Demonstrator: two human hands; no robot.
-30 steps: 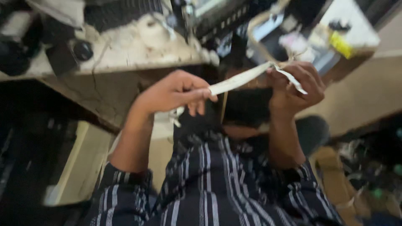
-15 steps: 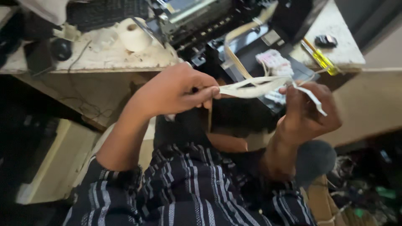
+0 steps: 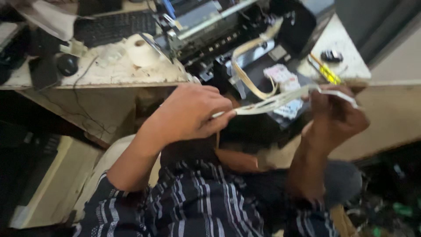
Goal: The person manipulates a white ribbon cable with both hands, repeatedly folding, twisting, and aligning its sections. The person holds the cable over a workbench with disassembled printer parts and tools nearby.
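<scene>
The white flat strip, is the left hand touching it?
Touching: the head view shows the left hand pinching one end of the white flat strip.

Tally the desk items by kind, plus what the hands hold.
White flat ribbon cable, held between left hand and right hand: 1
Keyboard: 1
Mouse: 1
White tape roll: 1
Yellow-handled screwdriver: 1
Total: 5

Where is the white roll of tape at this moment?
In the head view, the white roll of tape stands upper left on the worn desk, below the black keyboard and right of the black mouse.
</scene>
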